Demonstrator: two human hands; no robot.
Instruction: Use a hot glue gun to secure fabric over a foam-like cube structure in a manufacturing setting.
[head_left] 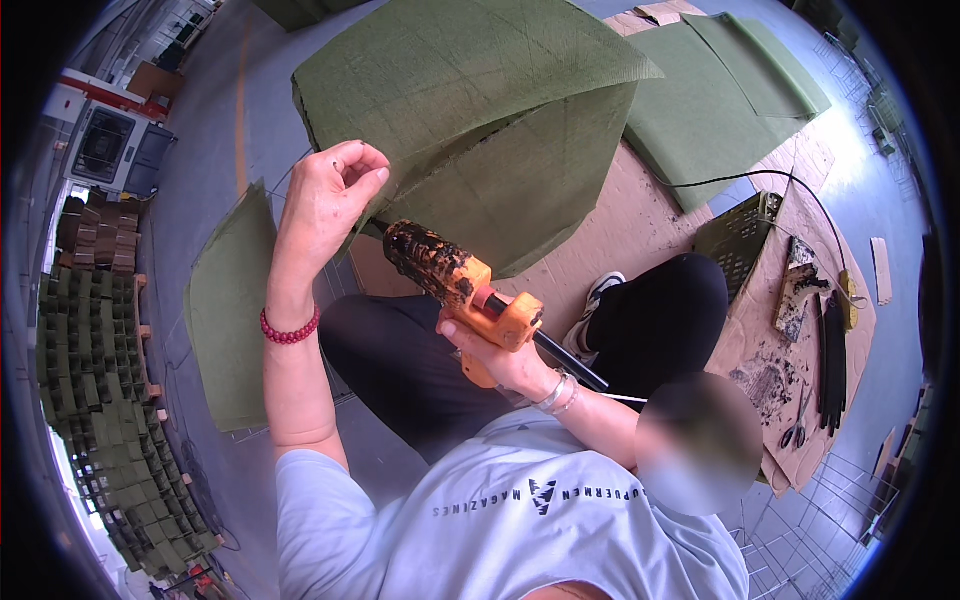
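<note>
My right hand (505,358) is wrapped round the grip of an orange glue gun (470,275). Its front barrel is crusted with black residue, and a black rod (570,362) sticks out of its back end. The nozzle points up and left, beside the lower left edge of a large folded green felt piece (460,75). By that edge is my left hand (335,190), raised, with thumb and forefinger pinched together. Whether felt is caught between those fingertips cannot be made out. A gap runs between the felt's upper flap and its lower panel (510,185).
More green felt sheets (710,100) lie at the far right, another (235,310) at left. On cardboard (750,350) at right are a green crate (735,245), a black-smeared block (798,290), black sticks (832,360) and scissors (796,428). A black cord (760,174) arcs there. Stacked green pieces (110,400) stand far left.
</note>
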